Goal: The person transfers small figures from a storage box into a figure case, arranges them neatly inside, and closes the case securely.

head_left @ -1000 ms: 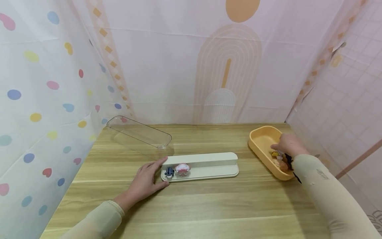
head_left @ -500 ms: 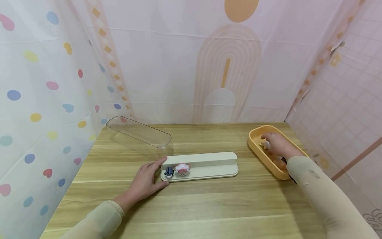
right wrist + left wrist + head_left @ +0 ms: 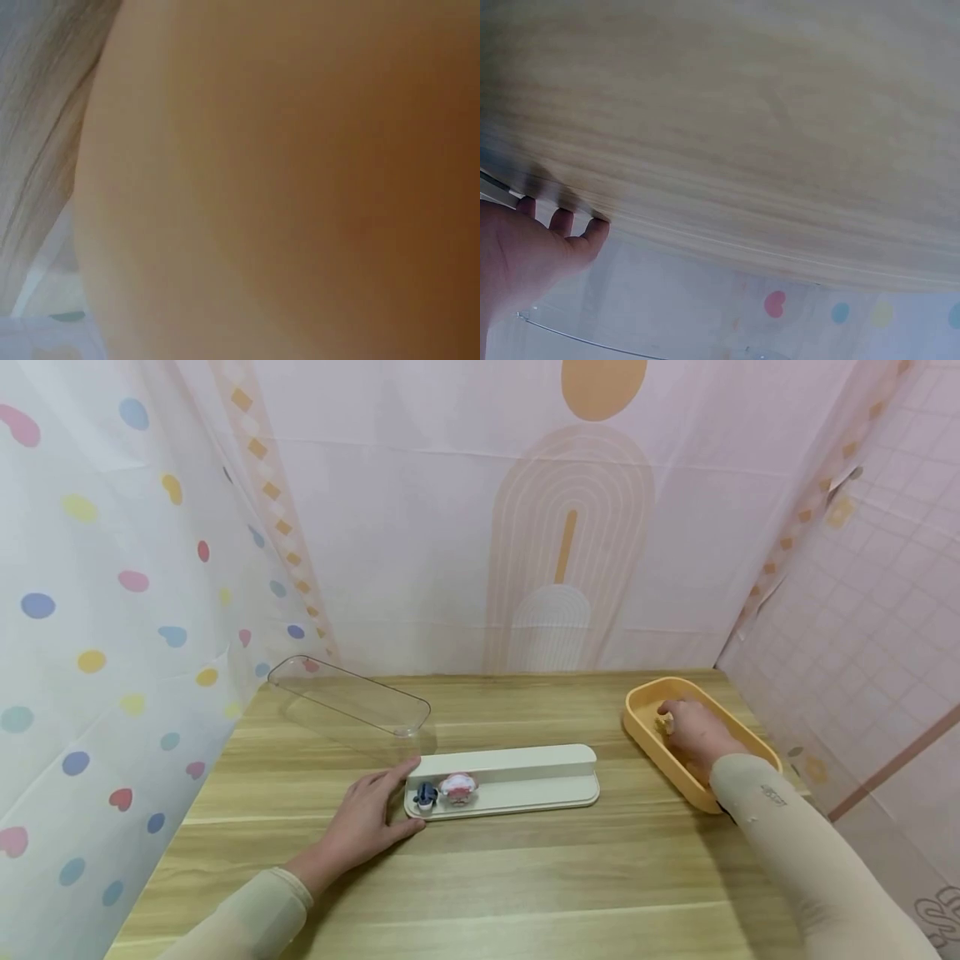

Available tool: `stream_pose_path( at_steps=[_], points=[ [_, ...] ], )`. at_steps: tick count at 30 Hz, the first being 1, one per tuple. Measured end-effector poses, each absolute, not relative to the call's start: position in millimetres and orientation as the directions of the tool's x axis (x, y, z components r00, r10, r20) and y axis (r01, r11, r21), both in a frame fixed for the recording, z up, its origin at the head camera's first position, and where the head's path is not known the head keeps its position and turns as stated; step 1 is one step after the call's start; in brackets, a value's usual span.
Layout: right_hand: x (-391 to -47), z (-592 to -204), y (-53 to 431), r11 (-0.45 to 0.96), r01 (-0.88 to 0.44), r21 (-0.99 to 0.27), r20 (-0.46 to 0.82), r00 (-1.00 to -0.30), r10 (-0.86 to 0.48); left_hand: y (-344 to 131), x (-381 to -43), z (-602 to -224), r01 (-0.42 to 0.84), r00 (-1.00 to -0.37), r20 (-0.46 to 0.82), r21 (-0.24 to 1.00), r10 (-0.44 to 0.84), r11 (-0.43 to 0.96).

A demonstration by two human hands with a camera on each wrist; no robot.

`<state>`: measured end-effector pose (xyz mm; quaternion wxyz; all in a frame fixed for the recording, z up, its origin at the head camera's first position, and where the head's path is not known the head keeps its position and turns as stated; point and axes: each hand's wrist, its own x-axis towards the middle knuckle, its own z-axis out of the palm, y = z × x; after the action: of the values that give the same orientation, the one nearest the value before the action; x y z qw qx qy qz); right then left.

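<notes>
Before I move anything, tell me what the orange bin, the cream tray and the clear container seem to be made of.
Orange bin: probably molded plastic or silicone, matte, judging by its even color and rounded corners.
Cream tray: likely hard plastic, satin, with a crisp, straight ledge.
Clear container: glossy, probably plastic, though possibly glass; the table shows through its walls.

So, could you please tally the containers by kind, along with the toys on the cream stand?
Clear box: 1
Orange tray: 1
Cream stand: 1
Toys on the stand: 2 (dark blue toy, pink-and-white toy)
Total: 5
The right hand covers much of the tray's inside, so I left its contents out.
</notes>
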<state>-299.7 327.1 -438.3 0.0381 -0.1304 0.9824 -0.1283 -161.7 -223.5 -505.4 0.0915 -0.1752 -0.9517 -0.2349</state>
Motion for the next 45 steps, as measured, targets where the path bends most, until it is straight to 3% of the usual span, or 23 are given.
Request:
stream_pose_path(
  at_steps=[3,10,13,22,27,45],
  points=[
    [-301.9,-439.4,330.6,0.924,-0.281,-0.26,-0.031,-0.954,-0.299,-223.5,-161.6,-506.1,0.384,-0.918,0.269,0.411,0.293,0.827],
    [-299.2,-437.6,334.9,0.955,-0.286,-0.083,0.028,-0.958,-0.284,-223.6,-161.4,-505.5,0.387,-0.916,0.276,0.412,0.292,0.825],
    [-300.1,-436.7,333.1,0.948,-0.312,-0.066,0.03,-0.95,-0.31,-223.5,-160.9,-505.7,0.387,-0.916,0.273,0.409,0.294,0.826],
    [-303.1,-435.7,330.0,0.848,-0.256,-0.464,0.049,-0.963,-0.264,-224.5,-160.0,-506.5,0.386,-0.916,0.274,0.405,0.292,0.829],
    [-301.1,-436.3,338.4,0.793,-0.18,-0.582,-0.002,-0.975,-0.223,-223.9,-161.0,-505.8,0.376,-0.922,0.252,0.414,0.293,0.829],
    [-283.3,-416.7,344.7,0.922,-0.296,-0.248,0.02,-0.954,-0.301,-224.4,-160.9,-506.0,0.38,-0.921,0.257,0.417,0.293,0.826]
  ],
)
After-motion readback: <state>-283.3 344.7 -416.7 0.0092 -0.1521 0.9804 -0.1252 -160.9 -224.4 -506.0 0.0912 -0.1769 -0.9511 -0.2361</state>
